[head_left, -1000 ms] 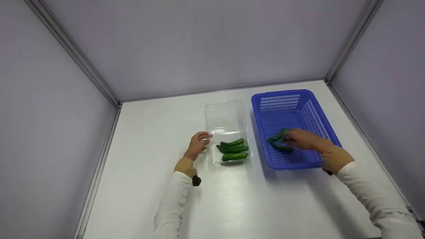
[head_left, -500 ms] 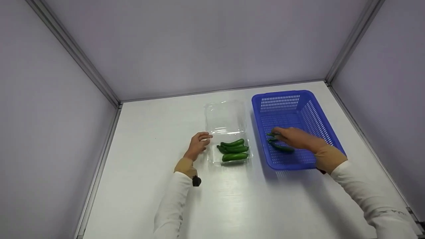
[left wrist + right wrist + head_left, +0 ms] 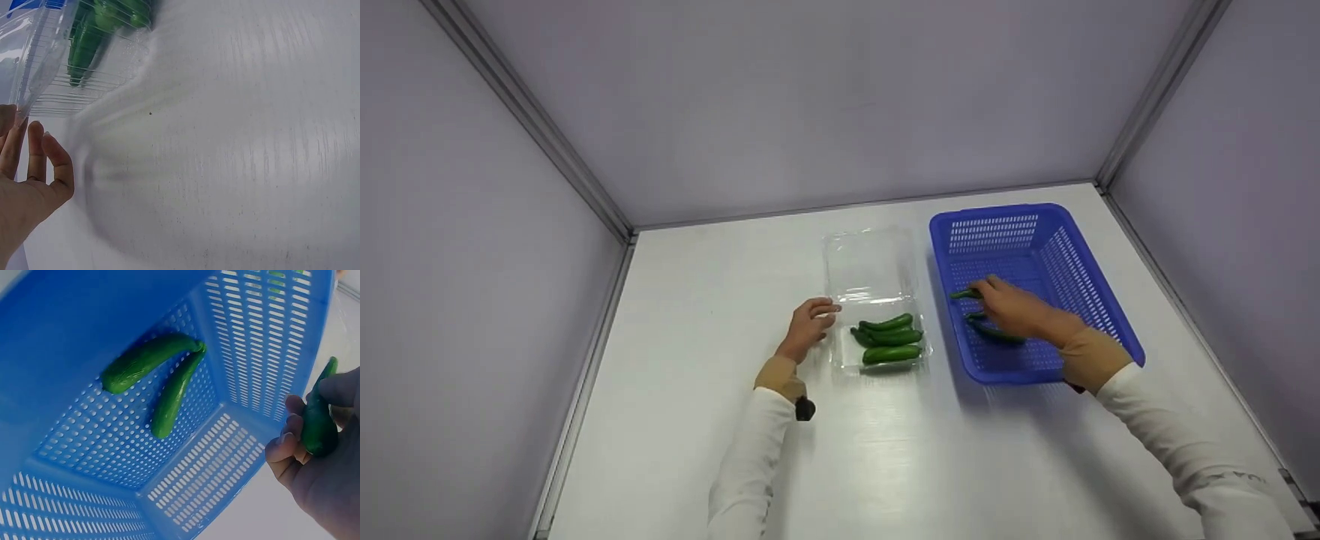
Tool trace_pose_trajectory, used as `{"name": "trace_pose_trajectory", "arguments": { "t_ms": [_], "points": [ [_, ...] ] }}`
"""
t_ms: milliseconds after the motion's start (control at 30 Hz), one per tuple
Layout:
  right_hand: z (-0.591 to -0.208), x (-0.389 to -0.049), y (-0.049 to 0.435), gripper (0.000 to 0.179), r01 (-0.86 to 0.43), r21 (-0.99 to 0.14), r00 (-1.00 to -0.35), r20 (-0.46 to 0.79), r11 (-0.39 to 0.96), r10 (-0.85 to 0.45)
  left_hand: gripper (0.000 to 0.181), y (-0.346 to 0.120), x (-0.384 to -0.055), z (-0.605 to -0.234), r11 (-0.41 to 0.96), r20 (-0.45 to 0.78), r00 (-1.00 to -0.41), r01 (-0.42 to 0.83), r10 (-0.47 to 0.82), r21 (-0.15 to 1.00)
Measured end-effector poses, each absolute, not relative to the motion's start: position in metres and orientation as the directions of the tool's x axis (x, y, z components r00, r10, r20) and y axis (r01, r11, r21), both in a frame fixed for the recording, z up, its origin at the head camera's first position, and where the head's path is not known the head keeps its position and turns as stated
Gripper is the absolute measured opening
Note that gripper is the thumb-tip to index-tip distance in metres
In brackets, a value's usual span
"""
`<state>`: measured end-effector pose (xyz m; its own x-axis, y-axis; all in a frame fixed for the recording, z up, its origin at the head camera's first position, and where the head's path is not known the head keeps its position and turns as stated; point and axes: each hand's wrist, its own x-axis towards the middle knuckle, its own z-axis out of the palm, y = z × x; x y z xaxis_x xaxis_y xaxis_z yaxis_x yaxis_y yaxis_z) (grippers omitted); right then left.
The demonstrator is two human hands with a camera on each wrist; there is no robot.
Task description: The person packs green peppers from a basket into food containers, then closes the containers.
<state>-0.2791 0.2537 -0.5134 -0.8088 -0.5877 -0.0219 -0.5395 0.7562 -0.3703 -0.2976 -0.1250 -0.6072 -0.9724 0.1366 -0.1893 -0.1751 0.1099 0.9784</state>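
Observation:
An open clear plastic clamshell box (image 3: 870, 274) lies mid-table, its lid folded back. Several cucumber-like green vegetables (image 3: 891, 354) lie in its near half. My left hand (image 3: 805, 330) is at the box's left edge, fingertips pinching the rim (image 3: 25, 107); the left wrist view partly cuts them off. Over the left part of a blue plastic basket (image 3: 941, 255), my right hand (image 3: 1014, 306) grips one green vegetable (image 3: 319, 430), thumb on its narrow neck and fingers curled beneath. Below it, two more green vegetables (image 3: 149, 363) lie on the basket's floor, their narrow ends touching.
The basket has tall slotted walls and stands right of the box, a narrow gap between them. Both rest on a white table (image 3: 697, 360). Grey panels (image 3: 847, 105) enclose the table at the back and both sides.
My right hand has picked up a green vegetable from the basket's floor and moved left with it, toward the basket's left wall. The left hand and the box have stayed still.

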Motion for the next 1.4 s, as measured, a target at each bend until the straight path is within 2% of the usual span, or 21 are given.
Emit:
{"name": "trace_pose_trajectory", "arguments": {
  "t_ms": [133, 267, 400, 567, 1000, 1200, 1400],
  "points": [
    [-0.513, -0.28, 0.247, 0.029, -0.54, -0.38, -0.811, -0.006, 0.751, -0.585, 0.036, -0.129, -0.301, -0.617, 0.079, -0.141, -0.978, -0.131, 0.151, 0.988],
    [-0.514, -0.282, 0.24, 0.033, -0.573, -0.354, -0.799, 0.04, 0.739, -0.601, 0.038, -0.123, -0.295, -0.601, 0.096, -0.18, -0.974, -0.168, 0.134, 0.981],
    [-0.516, -0.284, 0.233, 0.032, -0.631, -0.323, -0.767, 0.12, 0.706, -0.63, 0.039, -0.122, -0.294, -0.6, 0.107, -0.194, -0.973, -0.181, 0.127, 0.978],
    [-0.515, -0.282, 0.224, 0.031, -0.674, -0.366, -0.73, 0.197, 0.641, -0.654, 0.039, -0.121, -0.297, -0.607, 0.122, -0.198, -0.973, -0.184, 0.12, 0.975],
    [-0.508, -0.279, 0.2, 0.021, -0.691, -0.341, -0.718, 0.221, 0.638, -0.66, 0.038, -0.121, -0.299, -0.609, 0.129, -0.192, -0.973, -0.176, 0.127, 0.976],
    [-0.51, -0.281, 0.189, 0.021, -0.749, -0.282, -0.662, 0.259, 0.6, -0.704, 0.037, -0.121, -0.298, -0.608, 0.122, -0.2, -0.972, -0.185, 0.12, 0.975],
    [-0.514, -0.28, 0.178, 0.026, -0.783, -0.273, -0.619, 0.262, 0.558, -0.741, 0.038, -0.12, -0.299, -0.608, 0.113, -0.196, -0.973, -0.183, 0.124, 0.977]
  ]
}}
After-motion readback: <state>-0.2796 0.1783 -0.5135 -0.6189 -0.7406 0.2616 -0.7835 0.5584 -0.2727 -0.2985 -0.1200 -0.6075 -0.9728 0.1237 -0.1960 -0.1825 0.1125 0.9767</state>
